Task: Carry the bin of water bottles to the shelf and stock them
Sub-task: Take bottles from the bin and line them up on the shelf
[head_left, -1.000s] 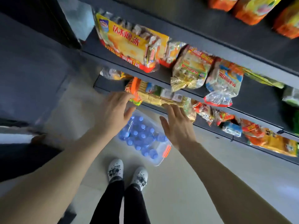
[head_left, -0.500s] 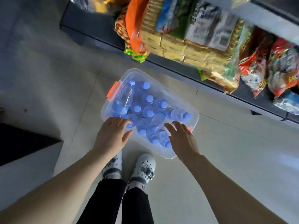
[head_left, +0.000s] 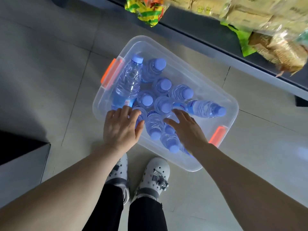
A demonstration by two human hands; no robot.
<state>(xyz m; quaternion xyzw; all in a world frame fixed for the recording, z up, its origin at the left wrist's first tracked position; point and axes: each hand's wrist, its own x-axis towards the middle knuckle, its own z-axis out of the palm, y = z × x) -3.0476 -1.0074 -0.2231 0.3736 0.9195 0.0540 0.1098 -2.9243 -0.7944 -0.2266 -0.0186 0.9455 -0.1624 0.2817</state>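
I have the clear plastic bin with orange handles down on the pale tiled floor, right in front of the dark bottom shelf, so each bottle is a short lift away. My feet in white clogs stand just behind it. Both my hands reach down over the blue-capped water bottles. My left hand has its fingers spread and relaxed, resting on the caps at the near left, gripping nothing yet. My right hand is likewise flat and open over the bottles lying at the near side. Most bottles stand upright; a few lie tipped, so I expect to take those first. Yellow-green snack bags overhang the shelf edge above.
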